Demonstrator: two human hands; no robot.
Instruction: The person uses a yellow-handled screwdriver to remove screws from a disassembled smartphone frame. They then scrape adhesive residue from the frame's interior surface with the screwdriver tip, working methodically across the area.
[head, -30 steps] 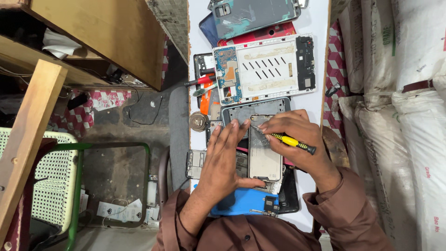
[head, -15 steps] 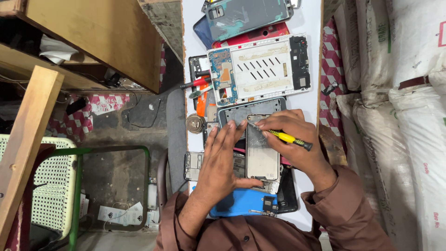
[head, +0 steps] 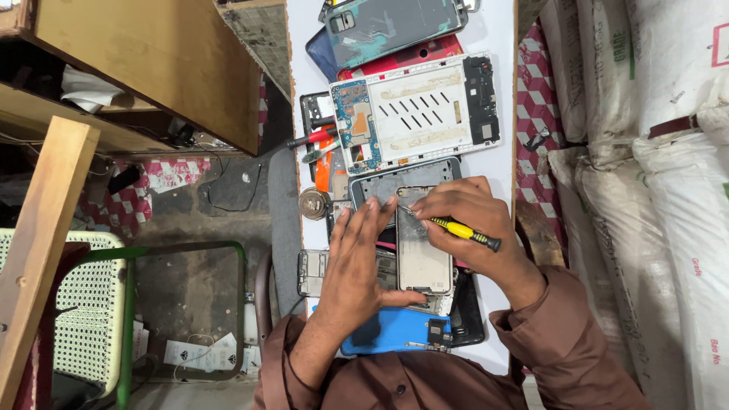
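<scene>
The left hand (head: pixel 357 266) lies flat and open, its fingers stretched out side by side and pointing up the table, with the thumb reaching across below the pale grey rectangular phone frame (head: pixel 421 247) — it presses down beside and partly on that frame, steadying it rather than gripping it. The right hand (head: pixel 467 224) is curled closed around a small screwdriver with a yellow handle and black end cap (head: pixel 459 231), thumb and forefinger pinching the handle near the metal shaft; the tip meets the upper part of the grey frame, just beside the left fingertips. The frame lies upright on the narrow white table (head: pixel 497 34), roughly in the middle of it, on top of other opened phone parts. Just beyond it, touching its top edge, sits a dark grey phone shell (head: pixel 380 184), and further up lies a larger white tablet chassis with a blue circuit board along its left side (head: pixel 425 110). A bright blue phone back cover (head: pixel 391 334) lies near the wrists, under the left hand's heel. To the left of the shell rests a round metal disc (head: pixel 313 203), with red-handled tools (head: pixel 319 139) just above it. Both wrists wear brown sleeves (head: pixel 562 342).
</scene>
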